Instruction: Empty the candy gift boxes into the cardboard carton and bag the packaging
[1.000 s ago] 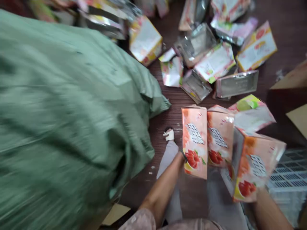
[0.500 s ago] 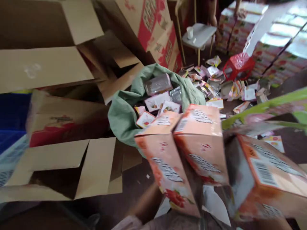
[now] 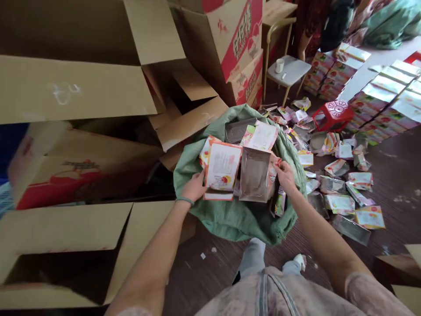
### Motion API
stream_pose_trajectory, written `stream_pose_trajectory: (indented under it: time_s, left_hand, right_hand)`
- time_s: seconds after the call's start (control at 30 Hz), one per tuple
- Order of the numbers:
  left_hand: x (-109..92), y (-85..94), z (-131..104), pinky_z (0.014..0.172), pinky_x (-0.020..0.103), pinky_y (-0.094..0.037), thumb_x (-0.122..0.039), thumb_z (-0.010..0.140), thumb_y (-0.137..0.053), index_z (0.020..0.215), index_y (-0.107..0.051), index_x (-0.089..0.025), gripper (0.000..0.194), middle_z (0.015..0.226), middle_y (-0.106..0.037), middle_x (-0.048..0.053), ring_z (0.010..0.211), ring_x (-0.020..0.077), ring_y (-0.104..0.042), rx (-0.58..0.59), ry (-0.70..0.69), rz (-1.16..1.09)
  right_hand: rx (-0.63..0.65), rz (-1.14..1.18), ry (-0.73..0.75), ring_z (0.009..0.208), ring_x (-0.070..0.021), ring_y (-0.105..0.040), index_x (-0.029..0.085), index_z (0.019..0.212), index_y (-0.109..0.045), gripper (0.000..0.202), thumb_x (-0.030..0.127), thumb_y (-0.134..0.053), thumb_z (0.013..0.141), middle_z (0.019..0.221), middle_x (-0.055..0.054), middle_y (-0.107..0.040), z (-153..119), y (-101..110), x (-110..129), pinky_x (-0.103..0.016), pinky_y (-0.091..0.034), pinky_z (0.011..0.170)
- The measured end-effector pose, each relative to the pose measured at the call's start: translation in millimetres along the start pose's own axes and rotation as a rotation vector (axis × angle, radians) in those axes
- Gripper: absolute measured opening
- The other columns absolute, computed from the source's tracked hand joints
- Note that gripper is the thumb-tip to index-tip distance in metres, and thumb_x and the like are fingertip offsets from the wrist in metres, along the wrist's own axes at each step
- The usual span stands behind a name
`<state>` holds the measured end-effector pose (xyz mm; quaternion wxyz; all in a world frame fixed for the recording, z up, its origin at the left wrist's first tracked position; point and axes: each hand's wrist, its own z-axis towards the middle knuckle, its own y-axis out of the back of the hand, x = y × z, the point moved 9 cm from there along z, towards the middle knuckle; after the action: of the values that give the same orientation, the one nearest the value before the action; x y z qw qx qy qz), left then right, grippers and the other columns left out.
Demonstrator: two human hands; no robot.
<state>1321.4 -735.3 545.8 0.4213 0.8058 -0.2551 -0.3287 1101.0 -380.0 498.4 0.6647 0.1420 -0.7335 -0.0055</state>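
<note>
A green cloth sack (image 3: 237, 224) stands wide at the mouth, heaped with empty snack boxes and clear plastic trays. My left hand (image 3: 194, 188) pinches the edge of an orange-rimmed carton (image 3: 224, 166) with a white panel. On the other side my right hand (image 3: 285, 175) grips an orange carton (image 3: 272, 173), largely hidden behind a clear plastic tray (image 3: 255, 175). Behind them a white-panelled carton (image 3: 261, 135) lies in the sack. Both hands are over the sack's mouth.
Big cardboard boxes (image 3: 75, 92) with raised flaps fill the left side. Discarded packaging (image 3: 340, 204) covers the floor at right. A red stool (image 3: 335, 115), a chair (image 3: 289, 70) with a cup, and stacked cartons (image 3: 391, 103) stand beyond. Another person (image 3: 329, 26) bends over the stacks.
Several orange cartons were in front of the sack, close to the camera. Now cartons are down in the sack's mouth with both hands on them, and the view has shifted.
</note>
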Motion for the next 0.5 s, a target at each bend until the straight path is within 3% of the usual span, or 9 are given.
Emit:
stream_pose_trajectory:
  time_s: [0.1, 0.2, 0.23, 0.3, 0.4, 0.5]
  left_hand:
    - [23, 4.5, 17, 0.103, 0.047, -0.064, -0.038, 0.072, -0.081, 0.165, -0.055, -0.014, 0.099, 0.149, -0.07, 0.018, 0.122, 0.0396, -0.074, 0.012, -0.095, -0.508]
    - [59, 13.5, 21, 0.104, 0.044, -0.064, -0.044, 0.068, -0.077, 0.159, -0.058, -0.013, 0.098, 0.15, -0.071, 0.016, 0.126, 0.0365, -0.073, -0.188, -0.092, -1.034]
    - [71, 10.3, 20, 0.106, 0.044, -0.064, -0.046, 0.069, -0.076, 0.158, -0.059, -0.013, 0.096, 0.149, -0.071, 0.016, 0.128, 0.0359, -0.072, -0.262, -0.052, -1.122]
    - [81, -9.8, 19, 0.107, 0.047, -0.063, -0.048, 0.075, -0.072, 0.154, -0.061, -0.014, 0.087, 0.142, -0.075, 0.016, 0.127, 0.0357, -0.074, -0.32, 0.061, -1.088]
    - [57, -58.2, 22, 0.111, 0.053, -0.061, -0.036, 0.085, -0.069, 0.141, -0.07, -0.011, 0.061, 0.126, -0.082, 0.016, 0.124, 0.0385, -0.075, -0.236, 0.172, -0.816]
    - [-2, -106.2, 31, 0.114, 0.049, -0.059, -0.019, 0.088, -0.065, 0.147, -0.069, -0.009, 0.06, 0.136, -0.077, 0.022, 0.131, 0.0378, -0.073, -0.021, 0.031, -0.453]
  right_hand:
    - [-0.101, 0.0, 0.024, 0.07, -0.0135, -0.042, 0.025, 0.077, -0.045, 0.058, 0.077, -0.069, 0.084, 0.071, 0.006, -0.045, -14, 14, 8, -0.028, -0.038, 0.069]
    - [-0.221, -0.039, 0.075, 0.072, -0.0141, -0.047, 0.024, 0.083, -0.05, 0.054, 0.076, -0.065, 0.088, 0.075, 0.005, -0.052, -25, 15, 27, -0.029, -0.042, 0.071]
    - [-0.244, -0.055, 0.092, 0.073, -0.0145, -0.05, 0.023, 0.086, -0.052, 0.053, 0.074, -0.064, 0.089, 0.077, 0.004, -0.054, -26, 11, 33, -0.029, -0.043, 0.072]
    - [-0.259, -0.093, 0.108, 0.074, -0.0156, -0.054, 0.023, 0.091, -0.054, 0.051, 0.073, -0.06, 0.092, 0.081, 0.002, -0.059, -26, -2, 40, -0.031, -0.047, 0.074]
    - [-0.247, -0.179, 0.094, 0.084, -0.0195, -0.063, 0.022, 0.108, -0.057, 0.054, 0.074, -0.055, 0.096, 0.095, -0.004, -0.067, -26, -22, 40, -0.037, -0.055, 0.084]
    - [-0.263, -0.335, 0.165, 0.118, -0.0282, -0.067, 0.018, 0.143, -0.049, 0.074, 0.075, -0.056, 0.097, 0.132, -0.017, -0.066, -34, -33, 45, -0.049, -0.056, 0.108]
